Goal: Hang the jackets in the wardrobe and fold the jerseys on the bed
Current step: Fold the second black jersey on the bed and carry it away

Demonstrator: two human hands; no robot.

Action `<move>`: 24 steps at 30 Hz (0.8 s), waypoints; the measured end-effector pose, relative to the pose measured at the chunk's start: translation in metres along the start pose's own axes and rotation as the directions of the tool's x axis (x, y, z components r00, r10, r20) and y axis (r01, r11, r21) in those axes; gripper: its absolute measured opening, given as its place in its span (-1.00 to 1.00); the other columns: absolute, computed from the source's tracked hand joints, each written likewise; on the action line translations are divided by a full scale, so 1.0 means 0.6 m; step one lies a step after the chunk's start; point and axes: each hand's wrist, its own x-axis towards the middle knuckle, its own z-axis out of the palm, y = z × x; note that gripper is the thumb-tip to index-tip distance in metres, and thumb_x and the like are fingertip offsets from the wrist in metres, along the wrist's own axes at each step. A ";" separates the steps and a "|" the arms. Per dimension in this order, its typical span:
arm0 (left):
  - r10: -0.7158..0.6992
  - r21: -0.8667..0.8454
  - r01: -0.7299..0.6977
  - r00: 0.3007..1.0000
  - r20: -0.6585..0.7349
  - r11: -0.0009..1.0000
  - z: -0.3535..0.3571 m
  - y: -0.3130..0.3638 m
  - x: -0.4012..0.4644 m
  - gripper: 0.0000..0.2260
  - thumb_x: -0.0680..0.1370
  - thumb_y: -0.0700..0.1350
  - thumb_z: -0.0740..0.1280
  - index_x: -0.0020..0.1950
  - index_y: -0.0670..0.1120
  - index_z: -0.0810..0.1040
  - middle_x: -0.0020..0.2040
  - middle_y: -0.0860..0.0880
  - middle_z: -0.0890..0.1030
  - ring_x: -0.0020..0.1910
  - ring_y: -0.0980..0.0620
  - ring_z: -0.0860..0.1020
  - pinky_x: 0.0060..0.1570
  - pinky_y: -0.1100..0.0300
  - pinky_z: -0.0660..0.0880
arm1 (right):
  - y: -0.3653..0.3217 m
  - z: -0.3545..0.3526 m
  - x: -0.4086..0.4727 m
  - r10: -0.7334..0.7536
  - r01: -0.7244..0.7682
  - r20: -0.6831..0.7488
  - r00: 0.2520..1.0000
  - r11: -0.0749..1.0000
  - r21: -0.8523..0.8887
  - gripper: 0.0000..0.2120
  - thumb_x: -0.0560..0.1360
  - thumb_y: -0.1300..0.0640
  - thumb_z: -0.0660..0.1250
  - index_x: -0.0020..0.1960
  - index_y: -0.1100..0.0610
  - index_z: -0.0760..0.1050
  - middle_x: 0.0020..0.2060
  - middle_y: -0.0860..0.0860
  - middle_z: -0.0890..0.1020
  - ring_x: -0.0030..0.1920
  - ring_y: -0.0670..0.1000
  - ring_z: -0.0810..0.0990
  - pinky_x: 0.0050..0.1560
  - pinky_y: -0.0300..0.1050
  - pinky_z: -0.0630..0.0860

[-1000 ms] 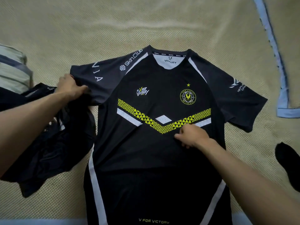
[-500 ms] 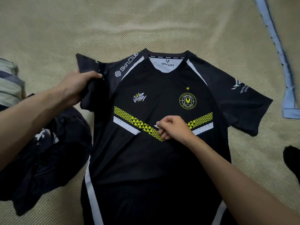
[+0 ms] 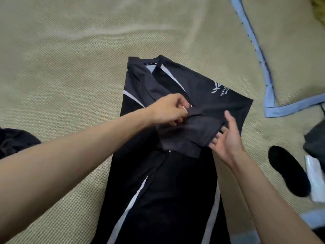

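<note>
Jersey (image 3: pixel 168 173) — left side now folded across; my left hand (image 3: pixel 168 111) pinches its sleeve (image 3: pixel 184 134), right hand (image 3: pixel 226 140) open beside — right side next.

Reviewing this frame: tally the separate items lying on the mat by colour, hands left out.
Black or dark: 4 - the jersey being folded, a dark garment heap at the left edge, a black oval item at right, a dark grey item at the right edge.
White: 1 - a white packet.
Total: 5
</note>
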 end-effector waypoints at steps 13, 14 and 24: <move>0.043 0.941 0.139 0.986 -0.160 0.310 -0.209 -0.037 0.178 -0.66 0.51 -0.04 0.40 0.27 0.03 0.48 0.23 -0.11 0.50 0.15 -0.22 0.57 0.08 -0.13 0.54 | 0.065 0.014 0.096 -0.561 0.363 -0.287 0.777 0.771 -0.522 -0.79 0.65 0.08 0.28 0.18 0.17 0.58 0.09 0.02 0.69 0.11 0.02 0.64 0.27 0.00 0.54; 0.043 0.944 0.140 0.986 -0.159 0.299 -0.212 -0.033 0.184 -0.74 0.52 -0.02 0.39 0.18 0.01 0.51 0.16 -0.12 0.55 0.09 -0.21 0.59 0.05 -0.13 0.55 | 0.054 0.013 0.098 -0.590 0.393 -0.300 0.750 0.762 -0.515 -0.79 0.65 0.09 0.27 0.16 0.19 0.57 0.07 0.04 0.69 0.10 0.03 0.64 0.26 0.02 0.53; -0.124 0.743 0.261 0.964 -0.236 0.617 -0.239 0.029 0.225 -0.92 0.68 -0.07 0.20 0.14 -0.05 0.35 -0.05 -0.25 0.56 -0.43 -0.21 0.66 -0.52 0.02 0.61 | -0.121 -0.082 0.169 -0.712 0.450 -0.242 0.659 0.631 -0.632 -0.75 0.67 0.11 0.23 0.25 0.21 0.55 0.10 0.06 0.65 0.11 0.01 0.60 0.23 -0.02 0.53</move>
